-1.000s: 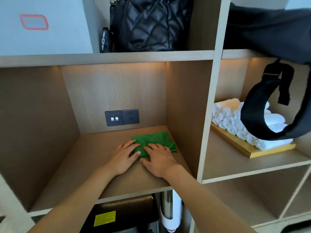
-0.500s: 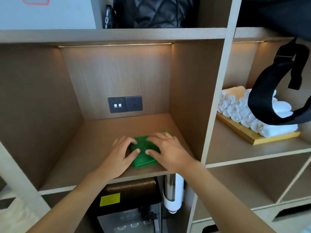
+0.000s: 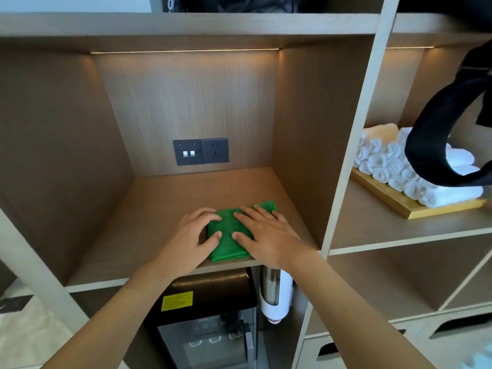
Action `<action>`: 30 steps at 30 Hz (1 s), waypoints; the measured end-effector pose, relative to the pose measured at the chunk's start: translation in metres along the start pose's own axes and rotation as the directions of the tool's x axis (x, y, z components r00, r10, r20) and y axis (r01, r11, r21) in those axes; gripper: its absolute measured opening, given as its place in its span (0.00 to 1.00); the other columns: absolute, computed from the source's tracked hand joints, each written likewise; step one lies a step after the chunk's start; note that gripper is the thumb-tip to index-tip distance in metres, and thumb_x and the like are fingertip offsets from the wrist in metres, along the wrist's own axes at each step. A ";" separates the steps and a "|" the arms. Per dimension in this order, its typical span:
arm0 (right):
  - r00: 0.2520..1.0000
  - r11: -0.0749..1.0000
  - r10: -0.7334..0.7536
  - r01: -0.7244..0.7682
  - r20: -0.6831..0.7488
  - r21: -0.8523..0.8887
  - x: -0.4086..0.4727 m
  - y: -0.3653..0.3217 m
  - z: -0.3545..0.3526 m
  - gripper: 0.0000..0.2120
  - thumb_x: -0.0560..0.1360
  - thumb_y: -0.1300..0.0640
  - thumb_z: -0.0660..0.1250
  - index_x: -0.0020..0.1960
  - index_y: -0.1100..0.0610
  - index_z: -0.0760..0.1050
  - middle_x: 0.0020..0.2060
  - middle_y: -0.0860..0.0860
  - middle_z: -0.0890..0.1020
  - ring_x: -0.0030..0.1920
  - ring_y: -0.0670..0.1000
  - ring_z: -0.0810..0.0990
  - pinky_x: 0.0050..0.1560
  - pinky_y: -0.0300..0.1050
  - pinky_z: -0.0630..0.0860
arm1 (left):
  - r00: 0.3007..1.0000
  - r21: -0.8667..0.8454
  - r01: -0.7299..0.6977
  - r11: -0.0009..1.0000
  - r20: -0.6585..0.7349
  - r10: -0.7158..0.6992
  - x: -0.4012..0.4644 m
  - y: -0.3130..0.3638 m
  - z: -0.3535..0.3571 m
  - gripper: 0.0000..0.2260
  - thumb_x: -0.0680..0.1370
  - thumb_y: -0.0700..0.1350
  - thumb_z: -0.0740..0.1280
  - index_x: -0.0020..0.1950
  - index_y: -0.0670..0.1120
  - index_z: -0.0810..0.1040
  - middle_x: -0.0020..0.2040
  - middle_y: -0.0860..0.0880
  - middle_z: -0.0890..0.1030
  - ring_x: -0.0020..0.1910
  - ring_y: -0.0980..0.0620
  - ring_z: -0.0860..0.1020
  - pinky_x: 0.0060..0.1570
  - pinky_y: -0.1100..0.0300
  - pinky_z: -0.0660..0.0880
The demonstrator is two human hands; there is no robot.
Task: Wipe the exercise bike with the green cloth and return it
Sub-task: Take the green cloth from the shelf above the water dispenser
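Observation:
The green cloth [image 3: 228, 235] lies folded on the wooden shelf [image 3: 149, 225] of the middle cubby, close to its front edge. My left hand [image 3: 190, 235] touches the cloth's left side, fingers slightly bent with the thumb on the cloth. My right hand [image 3: 266, 233] lies flat over the cloth's right half, fingers spread and straight. Both hands cover part of the cloth. The exercise bike is not in view.
A dark switch and socket plate [image 3: 201, 151] sits on the cubby's back wall. Rolled white towels [image 3: 386, 163] on a wooden tray [image 3: 415, 209] fill the right cubby, with a black bag strap [image 3: 436, 134] hanging in front. A black appliance [image 3: 210, 315] and cup dispenser [image 3: 274, 294] stand below.
The cloth has been drawn from deeper in the cubby toward the front edge, both hands moving with it. The view has tilted down, so the bags on the top shelf have mostly left the frame.

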State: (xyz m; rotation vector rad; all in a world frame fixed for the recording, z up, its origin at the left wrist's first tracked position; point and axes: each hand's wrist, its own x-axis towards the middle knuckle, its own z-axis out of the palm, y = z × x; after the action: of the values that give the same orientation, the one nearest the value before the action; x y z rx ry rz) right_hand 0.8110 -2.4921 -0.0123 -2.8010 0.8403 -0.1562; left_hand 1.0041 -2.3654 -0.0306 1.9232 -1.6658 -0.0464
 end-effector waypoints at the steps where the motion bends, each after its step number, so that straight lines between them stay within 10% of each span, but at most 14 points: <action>1: 1.000 1.000 -0.006 0.006 -0.007 0.013 -0.008 -0.002 0.001 0.31 0.85 0.35 0.48 0.86 0.44 0.52 0.85 0.43 0.53 0.85 0.49 0.47 0.83 0.58 0.45 | 1.000 0.002 -0.010 1.000 0.011 0.010 -0.009 0.004 -0.002 0.15 0.83 0.56 0.64 0.69 0.56 0.75 0.71 0.61 0.70 0.70 0.58 0.68 0.73 0.53 0.66; 7: 0.994 0.994 -0.071 0.063 -0.085 -0.089 -0.049 -0.014 0.024 0.33 0.85 0.33 0.45 0.86 0.46 0.50 0.86 0.46 0.52 0.85 0.52 0.47 0.83 0.59 0.47 | 0.992 0.141 -0.122 0.982 -0.021 0.126 -0.041 0.017 -0.011 0.13 0.79 0.60 0.62 0.60 0.57 0.72 0.61 0.61 0.71 0.59 0.55 0.73 0.53 0.51 0.75; 14: 0.930 0.989 -0.138 0.147 -0.342 0.001 -0.046 -0.008 0.043 0.30 0.80 0.33 0.56 0.75 0.47 0.73 0.73 0.44 0.74 0.75 0.50 0.71 0.72 0.55 0.68 | 0.989 0.144 -0.139 0.980 -0.035 0.145 -0.043 0.017 -0.010 0.13 0.74 0.57 0.68 0.54 0.56 0.70 0.56 0.59 0.71 0.54 0.54 0.72 0.47 0.51 0.75; 30: 0.835 0.970 -0.057 0.175 -0.548 0.167 -0.077 -0.044 0.061 0.20 0.65 0.57 0.76 0.56 0.46 0.79 0.51 0.42 0.77 0.55 0.51 0.74 0.49 0.49 0.66 | 0.984 0.033 -0.032 0.999 -0.173 0.037 -0.104 0.048 0.001 0.16 0.69 0.44 0.75 0.48 0.50 0.68 0.51 0.56 0.70 0.51 0.51 0.70 0.48 0.57 0.69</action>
State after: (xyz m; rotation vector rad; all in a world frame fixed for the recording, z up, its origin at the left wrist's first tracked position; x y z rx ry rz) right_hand 0.7800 -2.4029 -0.0639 -2.6225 0.6958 -1.0364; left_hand 0.9381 -2.2724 -0.0454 1.8621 -1.5913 0.1562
